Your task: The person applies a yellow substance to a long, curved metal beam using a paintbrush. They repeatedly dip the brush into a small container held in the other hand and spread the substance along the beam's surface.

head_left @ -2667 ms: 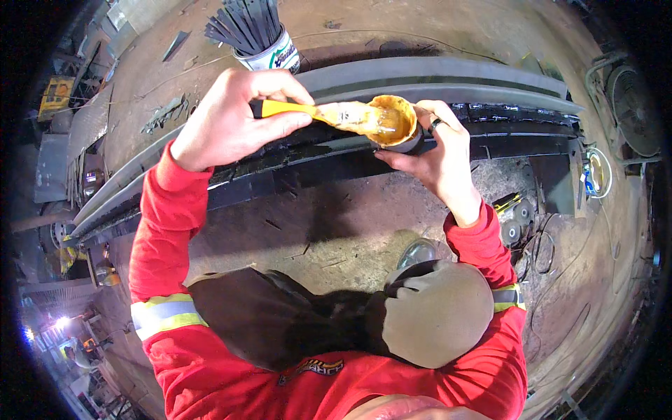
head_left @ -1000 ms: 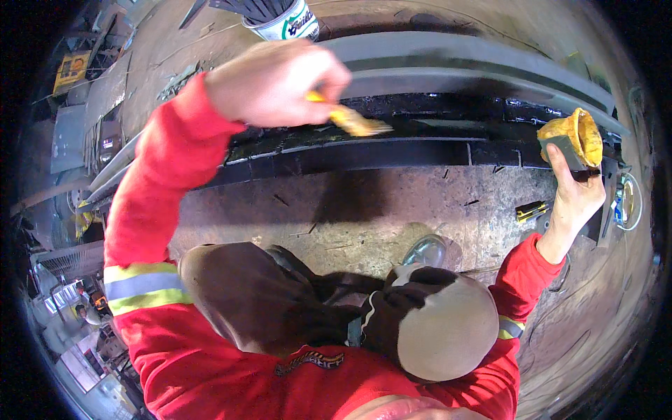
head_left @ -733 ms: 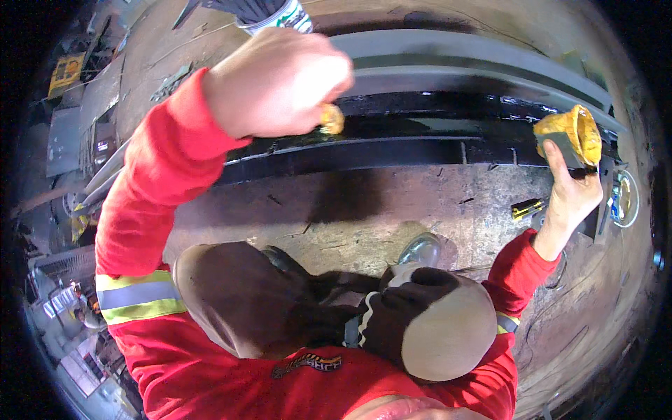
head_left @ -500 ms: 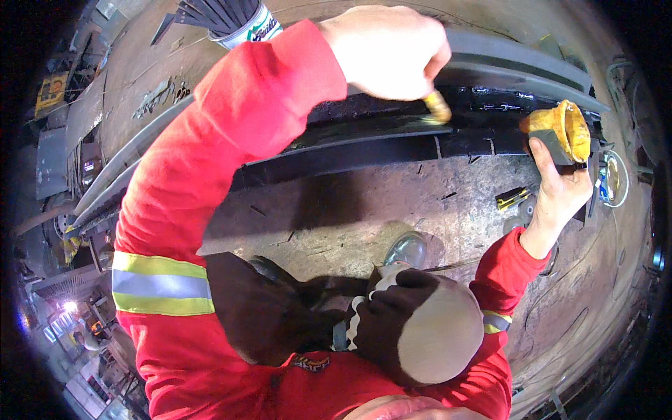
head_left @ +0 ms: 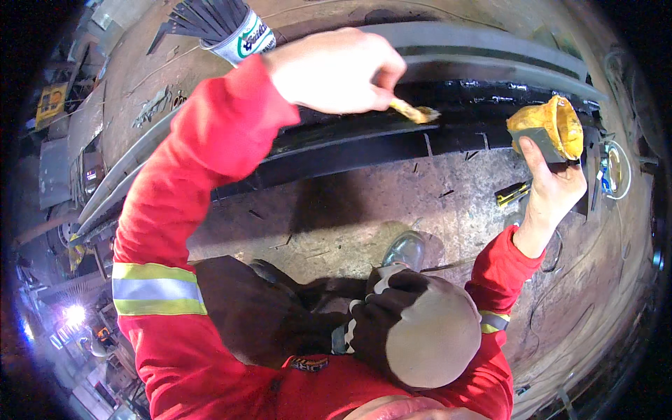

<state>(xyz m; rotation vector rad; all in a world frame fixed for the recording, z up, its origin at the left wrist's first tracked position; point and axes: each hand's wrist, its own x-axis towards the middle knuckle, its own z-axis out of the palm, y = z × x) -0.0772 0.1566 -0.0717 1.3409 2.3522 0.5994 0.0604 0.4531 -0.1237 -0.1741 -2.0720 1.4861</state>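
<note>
My left hand (head_left: 339,70) is closed round the yellow handle of a small paintbrush (head_left: 414,112). Its pale bristles point right, over a long dark steel beam (head_left: 336,150) with a wet-looking black surface. At the right, my right hand (head_left: 553,182) grips a yellow, paint-smeared cup (head_left: 568,129) with a wide mouth tilted to the right. A dark grey patch covers the cup's near side, under my thumb. What lies inside the cup is hard to make out.
Beyond the beam stands a white bucket (head_left: 245,40) filled with dark flat strips. A yellow-and-black tool (head_left: 513,194) lies on the floor near my right hand. Another pail (head_left: 614,170) with a wire handle is farther right. Bright light (head_left: 74,315) glows at far left.
My left hand has swung left with the paintbrush, whose bristles now point more to the right than down. My right hand and the cup have shifted slightly left.
</note>
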